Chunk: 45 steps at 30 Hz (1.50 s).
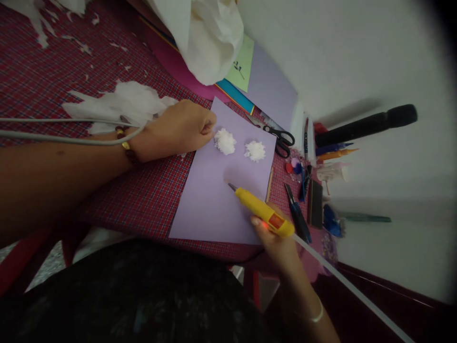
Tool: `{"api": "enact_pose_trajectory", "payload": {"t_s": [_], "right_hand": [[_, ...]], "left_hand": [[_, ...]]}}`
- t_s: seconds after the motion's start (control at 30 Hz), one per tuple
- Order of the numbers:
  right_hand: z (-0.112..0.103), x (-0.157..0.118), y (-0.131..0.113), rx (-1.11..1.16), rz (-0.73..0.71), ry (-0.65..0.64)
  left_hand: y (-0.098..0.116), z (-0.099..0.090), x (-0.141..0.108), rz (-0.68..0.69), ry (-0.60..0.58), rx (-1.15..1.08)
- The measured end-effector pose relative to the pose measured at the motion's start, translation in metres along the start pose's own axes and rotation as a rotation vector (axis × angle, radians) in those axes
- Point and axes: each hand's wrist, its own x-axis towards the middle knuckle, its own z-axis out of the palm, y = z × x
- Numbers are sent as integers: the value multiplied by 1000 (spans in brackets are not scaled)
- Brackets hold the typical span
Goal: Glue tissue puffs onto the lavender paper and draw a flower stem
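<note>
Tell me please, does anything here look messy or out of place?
Yes. Small white scraps lie scattered over the checked cloth at the upper left of the picture, which looks untidy. Also odd: a pale cord loops over the wrist of the left hand, where it might catch.

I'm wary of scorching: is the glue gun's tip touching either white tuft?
No, the tip is over the purple sheet, apart from both tufts.
</note>
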Motion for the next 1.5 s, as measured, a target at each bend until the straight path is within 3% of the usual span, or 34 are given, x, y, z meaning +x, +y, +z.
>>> {"api": "enact_pose_trajectory", "payload": {"t_s": [0.27, 0.53, 0.7, 0.93, 1.17, 1.37, 1.5], "right_hand": [[-1, 1, -3, 60, 22, -53], [-1, -1, 3, 32, 6, 29], [2, 0, 0, 80, 17, -29], [3, -1, 4, 55, -24, 82], [5, -1, 1, 89, 18, -61], [5, -4, 6, 69, -27, 58], [4, -4, 5, 118, -4, -21]], "left_hand": [[2, -3, 0, -14, -20, 27], [2, -3, 0, -32, -37, 14], [0, -2, 0, -19, -44, -21], [0, -2, 0, 5, -17, 21], [4, -8, -3, 40, -47, 97], [-1, 0, 1, 25, 26, 49], [2, -2, 0, 16, 26, -5]]}}
